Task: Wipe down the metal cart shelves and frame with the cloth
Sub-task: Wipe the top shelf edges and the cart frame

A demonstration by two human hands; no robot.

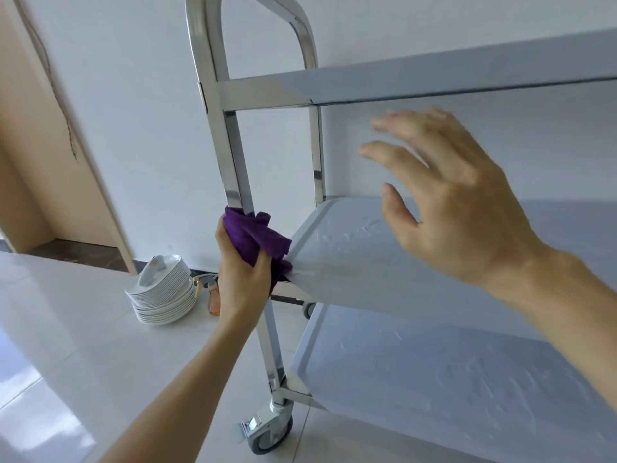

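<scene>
Cloth [257, 237], soft and light, is bunched in the left hand [242, 275] against the cart post [233, 155]. The right hand [460, 208] is held open, empty, near the middle shelf [350, 255].

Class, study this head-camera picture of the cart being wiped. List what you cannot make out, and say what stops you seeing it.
- Cart, head view: right end cut off by the picture's edge.
- Right hand: motion-blurred, so contact with the middle shelf is unclear.
- Post behind the purple cloth: hidden by cloth and left hand.
- Brownish object behind the plate stack: mostly hidden by the left wrist.
- Top shelf surface: seen only from below.
</scene>
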